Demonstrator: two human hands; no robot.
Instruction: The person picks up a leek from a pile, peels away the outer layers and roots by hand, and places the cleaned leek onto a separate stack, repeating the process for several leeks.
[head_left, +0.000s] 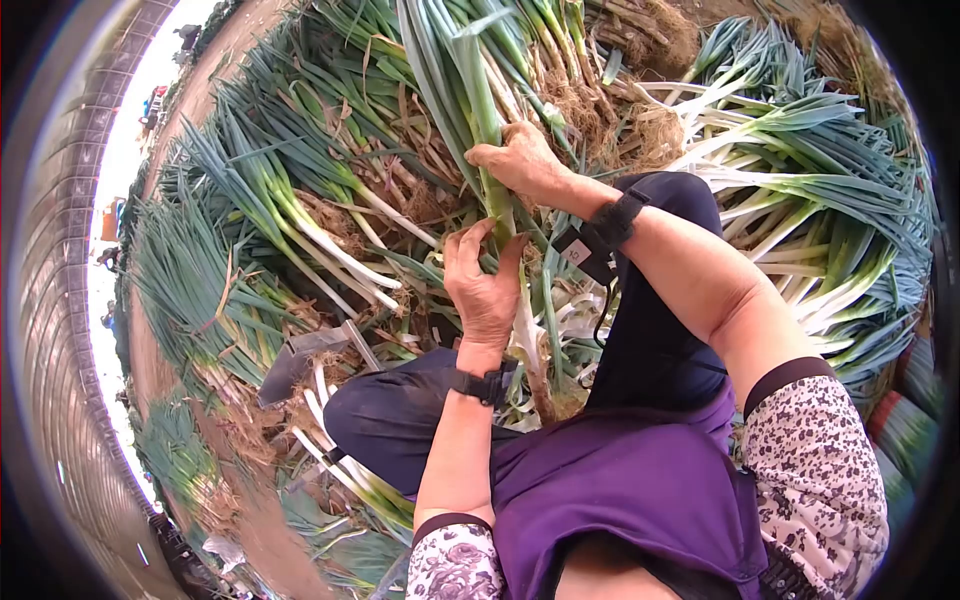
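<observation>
One large leek (497,200) stands nearly upright before me, its leaves pointing away and its pale stem running down to roots near my lap. My right hand (525,165) is wrapped round the leek at the base of the leaves. Lower down, my left hand (484,285) has its thumb and fingers curled against the stem. Peeled-off leaf scraps (575,330) lie beside the stem's lower end. Just left of my left hand is a group of white-stemmed leeks (335,258).
Untrimmed leeks with brown roots (590,110) are heaped at the far side. White-stemmed leeks (790,215) are piled at the right. A metal blade-like tool (310,360) is near my left knee. A dark tag (582,255) hangs by my right wrist.
</observation>
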